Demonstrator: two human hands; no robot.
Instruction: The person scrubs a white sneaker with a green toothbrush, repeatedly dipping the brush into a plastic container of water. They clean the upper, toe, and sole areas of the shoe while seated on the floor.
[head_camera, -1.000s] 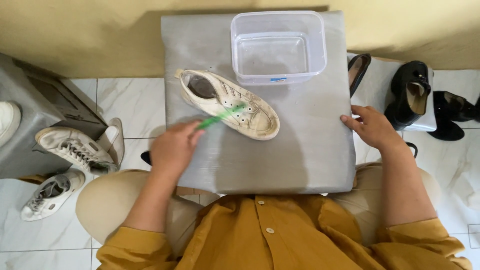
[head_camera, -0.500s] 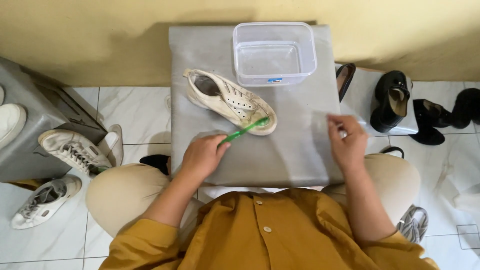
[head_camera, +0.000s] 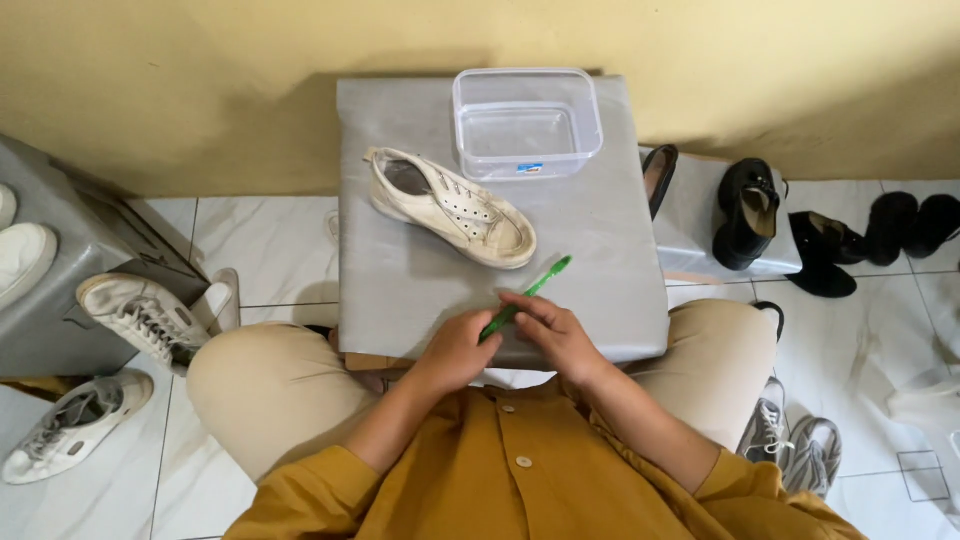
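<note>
Since the last frame both my hands have pulled back to 6 o'clock. Left hand grips the green toothbrush; right hand pinches its handle, steadying it. White shoe lies at 11, tub at 12.

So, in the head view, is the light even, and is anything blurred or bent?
Head view: soft, fairly even light; a broad shadow on the yellow wall behind the grey table; mild glare on the clear plastic box; the white shoe, green toothbrush and both hands look sharp; edges bend slightly from the wide lens.
</note>
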